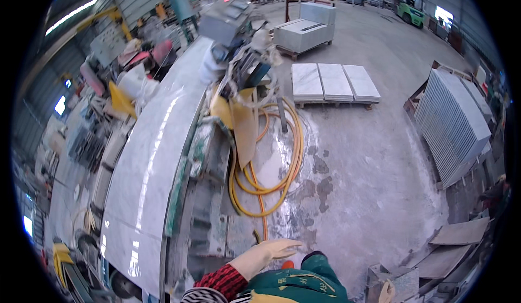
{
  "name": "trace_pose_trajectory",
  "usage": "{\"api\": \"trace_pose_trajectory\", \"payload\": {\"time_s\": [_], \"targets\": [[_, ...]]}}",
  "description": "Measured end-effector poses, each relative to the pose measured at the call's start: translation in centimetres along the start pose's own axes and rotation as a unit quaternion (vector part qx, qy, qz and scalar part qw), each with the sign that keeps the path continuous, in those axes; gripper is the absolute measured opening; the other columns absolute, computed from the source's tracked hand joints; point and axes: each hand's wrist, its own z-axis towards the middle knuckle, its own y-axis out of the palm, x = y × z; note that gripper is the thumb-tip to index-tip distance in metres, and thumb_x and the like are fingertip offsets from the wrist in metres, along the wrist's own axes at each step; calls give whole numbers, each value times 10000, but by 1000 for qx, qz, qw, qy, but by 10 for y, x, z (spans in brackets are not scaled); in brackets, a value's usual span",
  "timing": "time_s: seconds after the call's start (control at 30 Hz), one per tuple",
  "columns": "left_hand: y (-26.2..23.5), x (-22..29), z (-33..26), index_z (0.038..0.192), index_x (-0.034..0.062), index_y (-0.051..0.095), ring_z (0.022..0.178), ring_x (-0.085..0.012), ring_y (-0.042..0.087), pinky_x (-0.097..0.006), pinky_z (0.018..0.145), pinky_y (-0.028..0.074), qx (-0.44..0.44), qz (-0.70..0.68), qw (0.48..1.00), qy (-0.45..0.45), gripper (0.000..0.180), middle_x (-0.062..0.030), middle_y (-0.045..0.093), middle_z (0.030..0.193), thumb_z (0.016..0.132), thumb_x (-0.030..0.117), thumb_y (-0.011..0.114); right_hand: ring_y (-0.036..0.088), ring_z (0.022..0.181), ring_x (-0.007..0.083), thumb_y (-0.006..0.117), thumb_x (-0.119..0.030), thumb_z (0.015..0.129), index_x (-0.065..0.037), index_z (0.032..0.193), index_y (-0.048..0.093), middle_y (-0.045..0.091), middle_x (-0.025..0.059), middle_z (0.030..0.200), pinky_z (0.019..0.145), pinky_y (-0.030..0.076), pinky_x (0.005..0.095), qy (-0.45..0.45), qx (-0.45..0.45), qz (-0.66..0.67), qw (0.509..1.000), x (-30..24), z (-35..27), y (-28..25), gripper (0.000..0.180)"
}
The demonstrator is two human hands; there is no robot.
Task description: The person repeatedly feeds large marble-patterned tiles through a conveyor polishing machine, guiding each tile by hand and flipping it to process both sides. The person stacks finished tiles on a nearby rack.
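Note:
My left hand point(267, 253), in a cream rubber glove, reaches across the front of my green apron point(296, 285). Its fingers are stretched out and hold nothing. A red and black plaid cuff covers the wrist. At the lower edge, cream fingertips of what looks like my right hand point(387, 292) show beside a grey block; the rest is cut off, so its grip is hidden. Left of me lies a long, glossy white stone slab point(146, 156) on a machine bed point(203, 156). A coiled yellow hose point(296, 162) rests on the wet floor beyond my left hand.
Machinery point(230, 26) stands over the slab's far end. Ahead are flat white stone panels point(334, 83) on a pallet and a larger stone stack point(304, 34). Upright slabs point(453, 124) lean at right, with stone offcuts point(450, 251) nearer. A green forklift point(410, 10) stands far back.

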Motion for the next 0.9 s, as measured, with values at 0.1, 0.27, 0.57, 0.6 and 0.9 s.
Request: {"api": "trace_pose_trajectory", "payload": {"time_s": [0.1, 0.27, 0.57, 0.6, 0.9], "targets": [[-100, 48, 4, 1500, 134, 521, 1245, -312, 638, -378, 1045, 502, 61, -26, 973, -220, 486, -180, 656, 1366, 1036, 259, 592, 662, 1175, 266, 644, -297, 1045, 38, 1306, 679, 718, 196, 1255, 1030, 525, 376, -9, -67, 98, 993, -11, 56, 57, 427], [-173, -40, 0, 1462, 51, 548, 1210, -239, 665, -339, 1013, 512, 263, 23, 923, -280, 489, -181, 690, 1302, 1021, 252, 616, 703, 1031, 250, 669, -369, 986, 88, 1192, 695, 760, 183, 1056, 960, 531, 386, 25, -121, 125, 984, -49, 246, 147, 502], [-193, -32, 86, 1496, 36, 519, 1262, -188, 615, -346, 1068, 475, 374, -282, 779, -417, 523, -111, 664, 1380, 1029, 249, 623, 702, 1070, 192, 661, -335, 1034, 50, 1275, 692, 761, 131, 1135, 975, 521, 324, -239, -285, 152, 916, -552, 485, 251, 455], [-205, -21, 106, 1517, 44, 500, 1266, -185, 605, -342, 1082, 457, 382, -310, 767, -412, 544, -101, 669, 1370, 1032, 249, 635, 694, 1085, 187, 652, -328, 1042, 38, 1301, 680, 757, 125, 1158, 988, 514, 322, -268, -316, 147, 898, -601, 495, 266, 449], [-290, -81, 209, 1419, -15, 578, 1279, -256, 632, -348, 1088, 473, 447, -258, 729, -450, 501, -178, 655, 1391, 1030, 299, 598, 656, 1226, 213, 571, -324, 1088, 34, 1351, 643, 715, 150, 1294, 1097, 463, 323, -319, -565, 247, 720, -931, 468, 423, 451]]}}
